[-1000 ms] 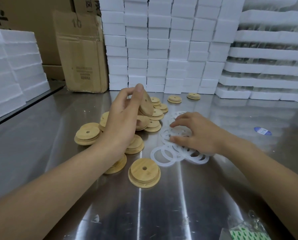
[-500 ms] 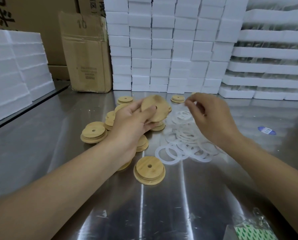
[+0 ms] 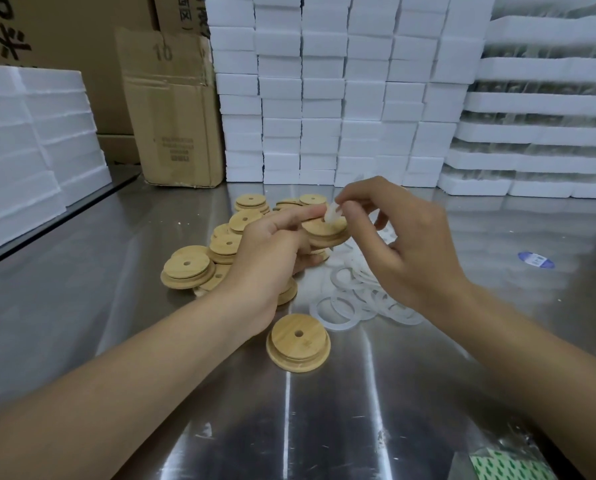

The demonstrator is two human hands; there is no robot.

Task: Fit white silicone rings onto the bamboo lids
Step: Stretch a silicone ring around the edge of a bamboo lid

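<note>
The bamboo lid [image 3: 324, 230] in play is off the worktop, between the two hands and above the heaps of lids and rings. The left hand [image 3: 275, 251] grips it from the left, with fingers curled under it and the thumb lying along its top edge. It is a round disc, so it has no long axis. Its smaller stepped face points up and slightly toward the camera, and the wider flange is underneath.

The right hand [image 3: 404, 244] pinches a white silicone ring [image 3: 333, 213] between thumb and fingertips and holds it against the lid's upper face. The ring stands steeply on edge, and the fingers hide most of it.

Under the hands a loose pile of lids [image 3: 220, 244] spreads to the left, all lying flat, most showing their centre holes. To the right, a heap of rings [image 3: 358, 299] lies flat and overlapping. A single lid [image 3: 298, 341] sits apart, nearer the camera, with its stepped side up.

The worktop [image 3: 81, 306] is brushed steel, streaked with bright reflections. A blue and white sticker [image 3: 536, 260] lies on it at the right, and a green-patterned packet [image 3: 507, 465] shows at the bottom right corner.

Along the back, stacked white foam blocks [image 3: 324, 98] form a wall. Foam trays [image 3: 549, 98] are piled to the right, more foam slabs [image 3: 29, 133] to the left, and a worn cardboard box [image 3: 171, 109] stands upright between them.
</note>
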